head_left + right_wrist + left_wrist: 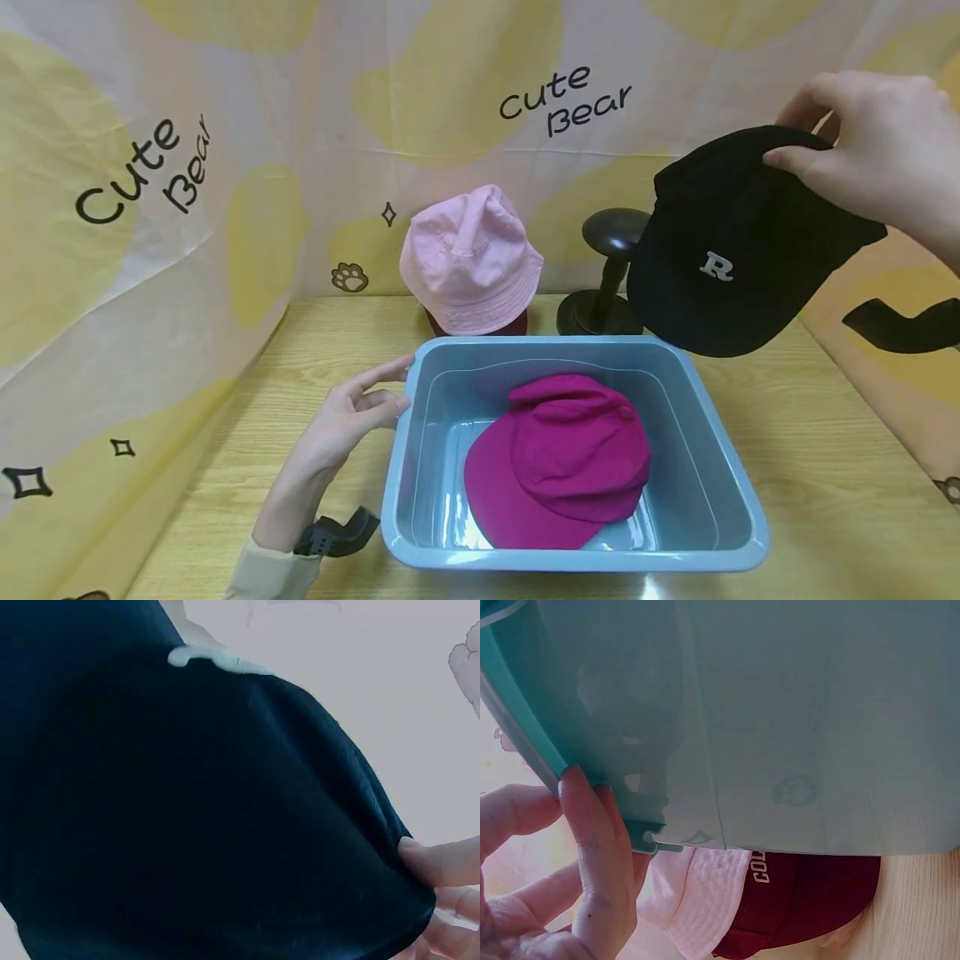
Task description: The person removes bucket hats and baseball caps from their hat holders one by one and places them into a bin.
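Note:
High on the right in the head view, my right hand (885,142) pinches the crown of a black baseball cap (712,217) between thumb and fingers. The cap hangs brim down, a white R on its front, overlapping the bin's back right corner. In the right wrist view the black cap (210,802) fills most of the picture, the thumb (439,862) pressed on its edge. My left hand (341,425) holds the left rim of a light blue plastic bin (577,561); fingertips (574,776) curl at its lip. Inside the bin lies a magenta cap (570,467), brim toward the front left.
Behind the bin, a pink bucket hat (472,258) sits over a maroon cap (817,900) with white letters. A dark hat stand (611,237) with a rounded top stands to its right. Printed curtain (442,100) bounds the wooden table (810,467) at the back and sides.

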A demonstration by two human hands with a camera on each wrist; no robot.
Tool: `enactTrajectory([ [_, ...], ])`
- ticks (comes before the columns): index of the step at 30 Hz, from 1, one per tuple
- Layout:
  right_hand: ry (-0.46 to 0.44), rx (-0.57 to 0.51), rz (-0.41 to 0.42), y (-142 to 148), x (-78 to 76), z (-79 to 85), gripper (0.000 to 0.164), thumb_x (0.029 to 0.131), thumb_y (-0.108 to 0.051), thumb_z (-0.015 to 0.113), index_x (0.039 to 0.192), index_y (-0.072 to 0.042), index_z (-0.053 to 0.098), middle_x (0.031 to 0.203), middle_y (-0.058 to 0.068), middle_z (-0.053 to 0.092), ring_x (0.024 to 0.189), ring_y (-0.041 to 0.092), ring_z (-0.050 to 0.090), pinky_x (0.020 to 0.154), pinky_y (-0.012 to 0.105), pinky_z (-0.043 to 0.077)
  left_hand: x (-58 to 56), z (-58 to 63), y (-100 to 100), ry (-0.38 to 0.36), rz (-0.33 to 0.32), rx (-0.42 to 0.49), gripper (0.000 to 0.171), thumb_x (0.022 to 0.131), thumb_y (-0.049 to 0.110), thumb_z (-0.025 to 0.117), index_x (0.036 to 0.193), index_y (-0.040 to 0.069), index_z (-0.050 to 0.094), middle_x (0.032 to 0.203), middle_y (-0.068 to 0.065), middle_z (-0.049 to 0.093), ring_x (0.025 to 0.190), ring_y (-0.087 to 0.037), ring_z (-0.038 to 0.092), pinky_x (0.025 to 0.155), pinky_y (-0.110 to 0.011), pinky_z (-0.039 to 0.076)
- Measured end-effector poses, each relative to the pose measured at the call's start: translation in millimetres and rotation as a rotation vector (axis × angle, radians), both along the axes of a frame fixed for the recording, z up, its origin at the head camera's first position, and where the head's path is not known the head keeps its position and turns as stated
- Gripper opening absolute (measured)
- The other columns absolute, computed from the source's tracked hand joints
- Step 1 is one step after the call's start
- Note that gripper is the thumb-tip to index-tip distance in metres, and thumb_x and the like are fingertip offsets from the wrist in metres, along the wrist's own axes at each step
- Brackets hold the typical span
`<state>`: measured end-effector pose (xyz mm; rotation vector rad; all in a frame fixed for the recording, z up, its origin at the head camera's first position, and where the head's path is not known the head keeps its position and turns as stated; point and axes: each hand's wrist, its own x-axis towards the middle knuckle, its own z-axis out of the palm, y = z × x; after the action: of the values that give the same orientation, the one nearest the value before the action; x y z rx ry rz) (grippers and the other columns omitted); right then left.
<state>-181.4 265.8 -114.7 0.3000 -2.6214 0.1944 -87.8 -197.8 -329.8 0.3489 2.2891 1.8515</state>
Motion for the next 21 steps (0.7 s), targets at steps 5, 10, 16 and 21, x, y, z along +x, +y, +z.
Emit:
enactTrajectory([
  [5, -0.071, 0.006, 0.004, 7.2, -2.8, 2.9, 0.030, 0.086, -0.017, 0.067, 0.107, 0.001, 0.057, 0.108, 0.024, 0.057, 0.079, 0.020, 0.047, 0.065, 0.035, 0.032, -0.8, -1.3, 0.5, -0.002, -0.005, 0.016, 0.054, 0.093, 0.015, 0.062, 0.144, 0.009, 0.043, 0.131, -0.020, 0.052, 0.085, -0.012, 0.070, 0.084, -0.034, 0.055],
  [10, -0.111, -0.001, 0.027, 16.7, -8.6, 7.7, 0.037, 0.082, -0.027, 0.074, 0.106, -0.003, 0.058, 0.094, 0.006, 0.059, 0.055, -0.012, 0.034, 0.062, 0.026, 0.029, -0.9, -3.0, 0.6, 0.000, -0.009, 0.034, 0.054, 0.093, 0.014, 0.062, 0.144, 0.009, 0.043, 0.130, -0.019, 0.052, 0.084, -0.013, 0.070, 0.083, -0.035, 0.055],
  [16, -0.242, -0.043, 0.006, 24.9, -15.7, 10.2, 0.048, 0.079, -0.039, 0.077, 0.110, -0.009, 0.056, 0.072, -0.005, 0.064, 0.061, -0.005, 0.040, 0.072, 0.033, 0.029, -0.4, -3.1, 0.0, -0.002, -0.001, 0.020, 0.054, 0.093, 0.015, 0.062, 0.144, 0.010, 0.044, 0.130, -0.019, 0.052, 0.083, -0.011, 0.070, 0.083, -0.034, 0.055],
  [21, -0.468, -0.294, 0.053, 33.5, -19.4, 7.8, 0.042, 0.078, -0.034, 0.079, 0.107, -0.016, 0.055, 0.074, -0.025, 0.063, 0.074, 0.001, 0.050, 0.070, 0.025, 0.035, -0.3, -2.3, -0.8, 0.005, -0.003, 0.016, 0.054, 0.093, 0.014, 0.062, 0.144, 0.009, 0.043, 0.129, -0.019, 0.053, 0.085, -0.011, 0.069, 0.083, -0.034, 0.055],
])
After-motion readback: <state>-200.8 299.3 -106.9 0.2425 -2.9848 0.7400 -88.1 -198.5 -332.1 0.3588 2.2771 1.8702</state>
